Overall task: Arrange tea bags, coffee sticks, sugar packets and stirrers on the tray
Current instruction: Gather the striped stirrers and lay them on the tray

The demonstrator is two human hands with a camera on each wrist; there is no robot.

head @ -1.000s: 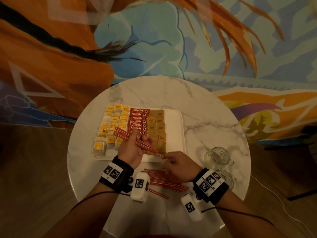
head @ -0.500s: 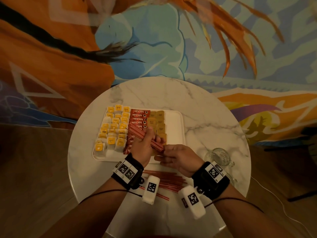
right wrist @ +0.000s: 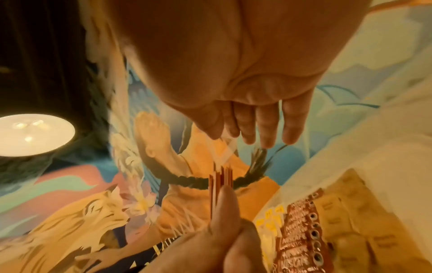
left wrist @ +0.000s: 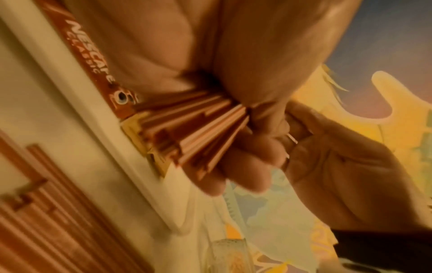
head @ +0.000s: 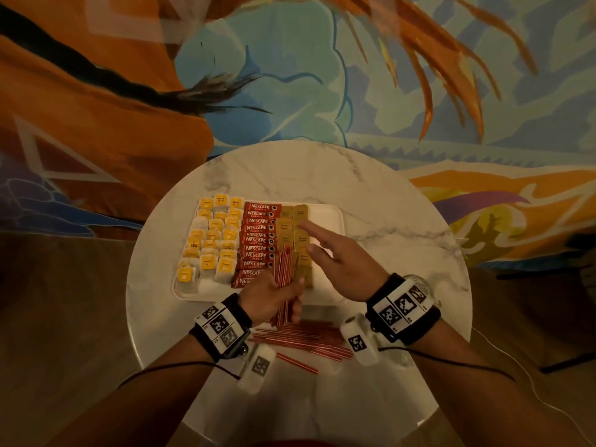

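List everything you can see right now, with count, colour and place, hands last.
table: one, round white marble, under everything.
tray: one, white, on the table's left half.
tea bags: many, yellow tags, tray's left section.
coffee sticks: a column of about ten, red, tray's middle.
sugar packets: several, brown, right of the coffee sticks.
held stirrers: a bundle, red and white, upright over the tray.
loose stirrers: a pile, red and white, on the table near the tray's front edge.
glass jar: at least one, clear, mostly hidden behind the right wrist.
mural: orange and blue, behind the table.
left hand: grips the held stirrers.
right hand: fingers straight, above the tray, holding nothing.
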